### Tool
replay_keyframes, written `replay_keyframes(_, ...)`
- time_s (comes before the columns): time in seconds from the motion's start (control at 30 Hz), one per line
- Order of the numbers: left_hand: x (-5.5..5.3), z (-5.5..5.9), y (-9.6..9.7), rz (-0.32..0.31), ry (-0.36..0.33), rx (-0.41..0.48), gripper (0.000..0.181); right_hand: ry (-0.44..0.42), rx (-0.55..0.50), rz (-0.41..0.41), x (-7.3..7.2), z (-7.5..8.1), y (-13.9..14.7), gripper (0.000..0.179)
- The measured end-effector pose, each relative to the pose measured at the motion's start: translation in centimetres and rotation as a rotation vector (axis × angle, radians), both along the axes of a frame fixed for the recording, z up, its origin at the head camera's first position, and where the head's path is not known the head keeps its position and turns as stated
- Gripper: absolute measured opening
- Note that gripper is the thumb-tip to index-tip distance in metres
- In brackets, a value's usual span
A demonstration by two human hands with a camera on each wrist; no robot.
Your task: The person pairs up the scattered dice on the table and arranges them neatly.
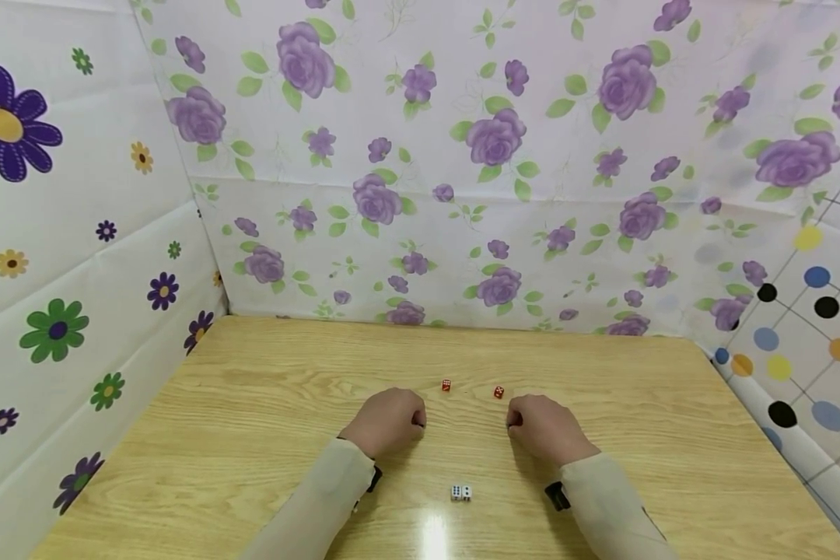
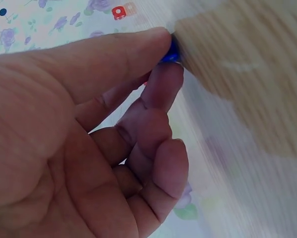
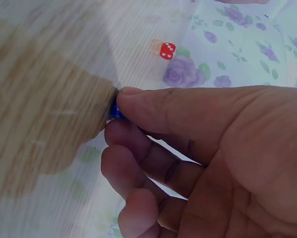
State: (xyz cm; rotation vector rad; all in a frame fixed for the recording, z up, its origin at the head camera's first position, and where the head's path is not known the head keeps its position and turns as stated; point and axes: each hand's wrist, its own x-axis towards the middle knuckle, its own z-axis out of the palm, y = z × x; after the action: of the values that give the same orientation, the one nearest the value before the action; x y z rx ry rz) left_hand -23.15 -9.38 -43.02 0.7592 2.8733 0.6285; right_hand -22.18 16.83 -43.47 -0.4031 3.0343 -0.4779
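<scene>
My left hand (image 1: 390, 420) pinches a blue die (image 2: 172, 51) between thumb and forefinger, low at the wooden table. The right hand (image 1: 547, 428) likewise pinches a blue die (image 3: 116, 110) with thumb and index fingertip, right at the tabletop. From the head view both blue dice are hidden by the hands. Beyond the hands are two red dice, one (image 1: 446, 385) ahead of the left hand and another (image 1: 498, 393) close to the right knuckles. Nearer the body, between the forearms, a white die (image 1: 456, 492) stands side by side with a second white die (image 1: 467, 493).
The light wooden table (image 1: 266, 389) ends at a back wall of white cloth (image 1: 434, 257) with purple roses. A flower-print cloth (image 1: 126, 311) closes the left side, a dotted cloth (image 1: 805, 373) the right. Dark straps (image 1: 557, 496) show at the wrists.
</scene>
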Motion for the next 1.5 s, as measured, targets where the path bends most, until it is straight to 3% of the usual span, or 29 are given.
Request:
replay_keyframes(0.57, -0.1, -0.7, 1.1, -0.121, 0.033, -0.058, 0.011, -0.031, -0.034, 0.056, 0.4, 0.1, -0.9, 0.009)
replay_keyframes(0.97, 0.1, -0.4, 1.0, -0.076, -0.044, 0.002, 0.03, -0.039, -0.021, 0.074, 0.3, -0.2, -0.8, 0.008)
replay_keyframes(1.23, 0.3, -0.2, 0.7, -0.014, -0.045, 0.04, 0.017, -0.019, -0.003, 0.057, 0.3, 0.1, -0.5, 0.009)
replay_keyframes(1.5, 0.2, -0.1, 0.8, 0.003, -0.031, 0.04, 0.004, -0.02, 0.004, 0.05, 0.2, 0.1, -0.5, 0.01)
